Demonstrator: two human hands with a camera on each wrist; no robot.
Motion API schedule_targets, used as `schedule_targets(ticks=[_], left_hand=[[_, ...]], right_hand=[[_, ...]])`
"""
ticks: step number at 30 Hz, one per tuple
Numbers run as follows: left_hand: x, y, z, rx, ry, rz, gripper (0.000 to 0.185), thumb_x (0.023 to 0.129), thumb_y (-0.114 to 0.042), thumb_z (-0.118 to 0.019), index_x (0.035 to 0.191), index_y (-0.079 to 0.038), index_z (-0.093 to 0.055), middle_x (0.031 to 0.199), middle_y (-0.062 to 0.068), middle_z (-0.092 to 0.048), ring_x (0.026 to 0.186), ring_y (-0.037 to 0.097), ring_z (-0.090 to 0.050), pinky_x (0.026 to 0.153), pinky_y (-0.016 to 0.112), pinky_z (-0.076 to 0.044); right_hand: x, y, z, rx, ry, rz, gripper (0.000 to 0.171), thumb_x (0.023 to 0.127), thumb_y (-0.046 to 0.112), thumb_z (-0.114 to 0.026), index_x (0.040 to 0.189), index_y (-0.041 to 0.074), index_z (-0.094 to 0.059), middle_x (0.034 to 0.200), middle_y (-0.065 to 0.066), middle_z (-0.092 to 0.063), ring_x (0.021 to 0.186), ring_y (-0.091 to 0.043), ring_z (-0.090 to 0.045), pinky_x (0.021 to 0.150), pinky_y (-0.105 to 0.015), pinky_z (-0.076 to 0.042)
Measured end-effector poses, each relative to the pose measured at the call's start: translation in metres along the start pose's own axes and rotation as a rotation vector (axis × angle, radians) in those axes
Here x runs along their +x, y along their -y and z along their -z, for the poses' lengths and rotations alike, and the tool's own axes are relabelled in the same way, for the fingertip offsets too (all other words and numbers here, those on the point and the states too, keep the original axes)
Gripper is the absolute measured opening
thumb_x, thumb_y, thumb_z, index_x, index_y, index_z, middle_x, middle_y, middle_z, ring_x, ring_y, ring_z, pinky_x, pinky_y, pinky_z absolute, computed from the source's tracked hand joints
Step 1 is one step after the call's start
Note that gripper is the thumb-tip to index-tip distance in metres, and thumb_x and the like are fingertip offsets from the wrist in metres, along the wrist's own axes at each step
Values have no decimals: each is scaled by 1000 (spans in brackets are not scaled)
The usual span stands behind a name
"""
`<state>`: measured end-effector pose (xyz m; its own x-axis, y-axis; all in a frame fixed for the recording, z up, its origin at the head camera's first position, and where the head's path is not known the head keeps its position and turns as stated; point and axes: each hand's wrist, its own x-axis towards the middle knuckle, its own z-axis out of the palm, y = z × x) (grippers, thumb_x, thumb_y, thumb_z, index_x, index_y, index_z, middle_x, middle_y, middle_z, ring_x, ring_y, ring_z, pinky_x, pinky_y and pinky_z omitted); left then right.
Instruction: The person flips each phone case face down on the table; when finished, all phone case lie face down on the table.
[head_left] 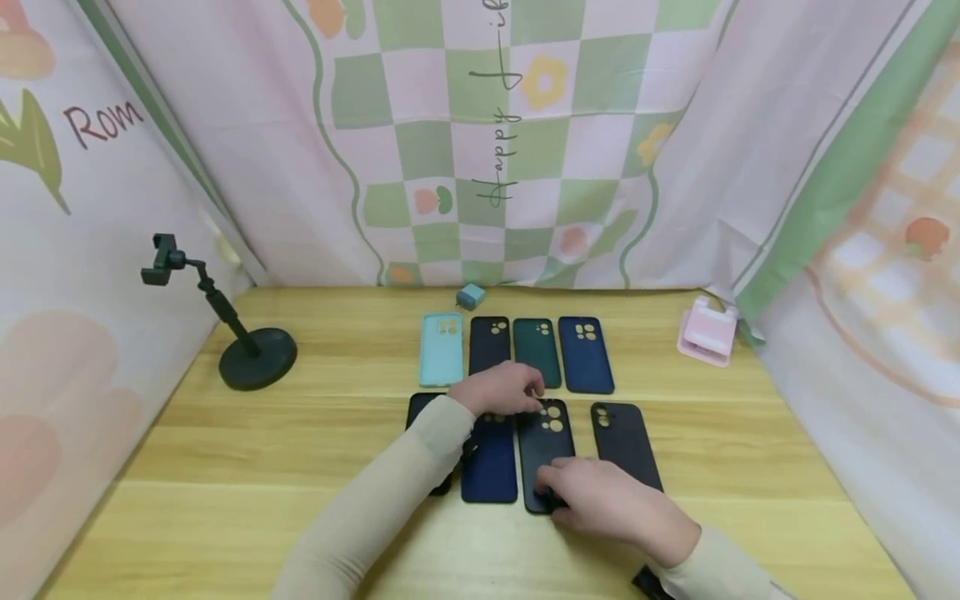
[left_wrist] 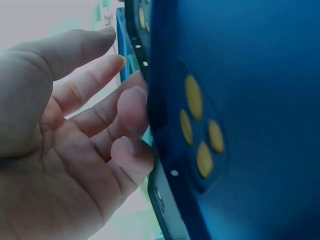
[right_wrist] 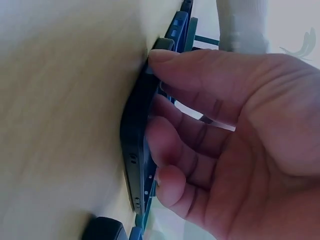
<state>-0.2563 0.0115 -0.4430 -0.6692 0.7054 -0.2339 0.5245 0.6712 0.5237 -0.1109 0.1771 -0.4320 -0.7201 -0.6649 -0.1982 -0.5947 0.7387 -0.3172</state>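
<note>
A black phone case [head_left: 543, 458] with round camera holes lies in the front row on the table. My left hand [head_left: 501, 388] reaches over its top end; the left wrist view shows loosely bent fingers and a thumb held apart, with a blue phone case [left_wrist: 250, 100] close by. At the lower end, my right hand [head_left: 600, 496] grips the black case's rim, thumb on the outer edge and curled fingertips inside, as the right wrist view shows. To the right lies another dark case [head_left: 630, 446]. A navy case [head_left: 489, 467] and a partly hidden black case [head_left: 423, 406] lie left.
Behind lies a row of cases: light blue [head_left: 441, 358], black [head_left: 487, 346], green [head_left: 537, 358] and blue [head_left: 588, 362]. A small blue charger-like cube [head_left: 470, 296] sits farther back. A black phone stand [head_left: 257, 358] stands left, a pink folding stand [head_left: 707, 333] right. Curtains surround the table.
</note>
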Motion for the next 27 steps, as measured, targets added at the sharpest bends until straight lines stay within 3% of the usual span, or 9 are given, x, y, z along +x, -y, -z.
schedule_targets(ticks=[7, 11, 16, 20, 23, 27], left_hand=[[0, -4, 3, -21, -13, -42, 21, 96, -27, -65, 114, -18, -68, 106, -6, -65, 89, 6, -58, 77, 25, -48], [-3, -4, 11, -79, -61, -77, 19, 99, -24, -60, 115, -17, -67, 108, -6, -63, 89, 7, -58, 78, 26, -48], [-8, -3, 22, -171, -129, -110, 21, 101, -27, -55, 115, -18, -67, 109, -8, -62, 91, 8, -58, 80, 28, -48], [-13, -1, 26, -264, -174, -116, 25, 103, -31, -51, 114, -17, -68, 108, -10, -62, 88, 8, -57, 79, 29, -47], [-17, -1, 28, -357, -176, -105, 30, 104, -23, -41, 118, -16, -67, 110, -9, -61, 68, 15, -51, 69, 32, -45], [-19, -3, 28, -418, -178, -110, 39, 94, -8, -36, 119, -14, -65, 112, -6, -60, 57, 20, -41, 64, 33, -43]], right_hand=[[-2, -2, -2, 39, -4, 55, 21, 82, 5, -73, 95, 20, -66, 83, 12, -59, 70, -1, -52, 62, -28, -49], [-7, 0, 1, 66, -78, 72, 23, 83, 2, -68, 99, 18, -63, 85, 10, -60, 67, -1, -50, 61, -26, -48], [-15, 1, 7, 90, -205, 113, 44, 83, 2, -67, 124, 14, -57, 80, 13, -52, 64, -1, -47, 58, -23, -45], [-19, 1, 9, 102, -244, 137, 65, 83, 2, -67, 143, 17, -47, 78, 15, -45, 62, -1, -44, 58, -21, -42], [-21, 0, 10, 108, -273, 150, 60, 82, 3, -67, 139, 17, -52, 79, 14, -44, 63, -1, -42, 58, -21, -41], [-23, -2, 9, 110, -337, 160, 45, 81, 7, -69, 125, 15, -60, 84, 12, -50, 70, -3, -49, 62, -21, -44]])
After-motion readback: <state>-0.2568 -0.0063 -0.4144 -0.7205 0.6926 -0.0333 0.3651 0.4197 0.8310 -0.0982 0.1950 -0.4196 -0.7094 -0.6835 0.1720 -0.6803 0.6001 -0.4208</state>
